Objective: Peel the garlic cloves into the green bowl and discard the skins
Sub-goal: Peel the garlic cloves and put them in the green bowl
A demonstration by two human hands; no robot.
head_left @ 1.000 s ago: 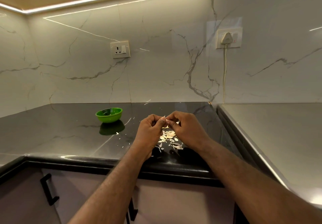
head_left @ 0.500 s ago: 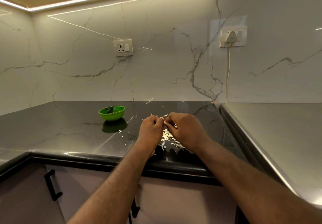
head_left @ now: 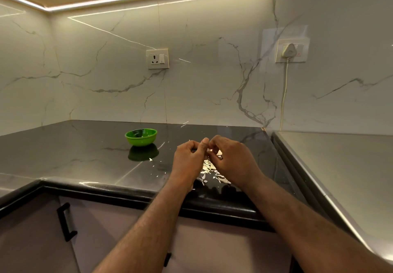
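The garlic clove (head_left: 219, 152) sits between the two hands, and only a pale sliver of it shows where the fingertips meet. The left hand (head_left: 187, 158) has its fingers (head_left: 192, 145) curled in and its thumb raised against the right hand (head_left: 232, 160), whose fingers (head_left: 215, 143) are bent down over the same spot. Both hands grip the clove together, held a little above the surface (head_left: 85, 147).

Directly under the fingers lies a loose heap of pale skins (head_left: 206, 166), trailing toward the near edge below the right hand. Smaller flakes are scattered on the left hand's side of the heap.

Farther to the left of the fingers and somewhat beyond them stands the green bowl (head_left: 141, 138), upright and well apart from the hands, its reflection showing in the dark polished top. What it holds cannot be made out.

To the right of the fingers runs a grey metal worktop (head_left: 340, 166). Beyond them rises a marble-patterned wall with an empty socket (head_left: 157, 58), and a second socket on the right with a white plug (head_left: 288, 50) whose cable (head_left: 284, 94) hangs down. Below the fingers is a cabinet front with a black handle (head_left: 66, 221).
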